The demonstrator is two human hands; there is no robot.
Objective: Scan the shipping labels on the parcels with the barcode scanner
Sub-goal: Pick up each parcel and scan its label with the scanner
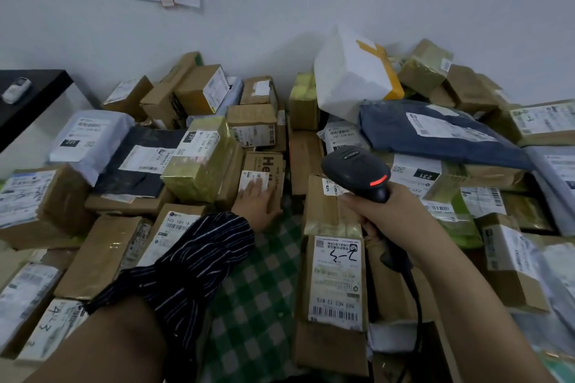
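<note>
Our right hand point(385, 211) holds the scanner point(357, 171), fingers wrapped around its handle, above the parcels. Our left hand point(256, 200) lies flat, fingers pressed together, on a small box point(264, 171) and its label point(253, 180).

green checked cloth point(258, 295), parcels point(334, 258) piled on it
</note>
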